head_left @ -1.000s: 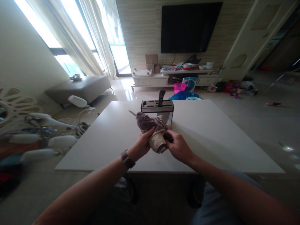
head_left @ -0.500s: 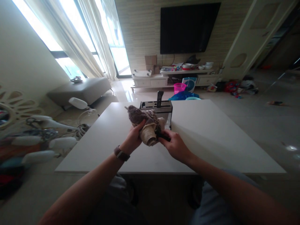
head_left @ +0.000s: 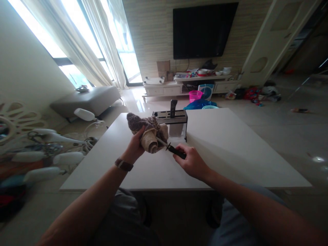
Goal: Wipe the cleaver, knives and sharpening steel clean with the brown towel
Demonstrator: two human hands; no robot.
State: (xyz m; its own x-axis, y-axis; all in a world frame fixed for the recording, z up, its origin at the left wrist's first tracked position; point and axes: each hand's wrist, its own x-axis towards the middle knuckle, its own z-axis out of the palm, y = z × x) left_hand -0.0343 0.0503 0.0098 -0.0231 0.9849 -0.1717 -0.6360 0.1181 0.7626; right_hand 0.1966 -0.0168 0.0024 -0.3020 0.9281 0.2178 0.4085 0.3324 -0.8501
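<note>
My left hand (head_left: pixel 135 143) is closed around a bunched brown and beige towel (head_left: pixel 149 139), thumb on top. In my right hand (head_left: pixel 191 160) is the black handle of a honing steel (head_left: pixel 177 151). Its guard and a short length of pale rod show, and the rest of the rod is hidden inside the towel. Just behind the towel a knife block (head_left: pixel 181 119) with a slotted metal top stands on the white table (head_left: pixel 230 150). One black-handled knife (head_left: pixel 173 108) sticks up out of the block.
Left of the table are a lamp with white shades (head_left: pixel 68 158) and a grey bench (head_left: pixel 87 99). Beyond the far edge lie a pink basket (head_left: pixel 195 96) and blue plastic (head_left: pixel 200 104). A low white cabinet (head_left: pixel 164 90) runs along the wall under a television (head_left: pixel 203 30).
My left hand has moved left with the towel, away from the honing steel's guard. More of the rod now shows by the handle; its tip no longer shows beyond the towel.
</note>
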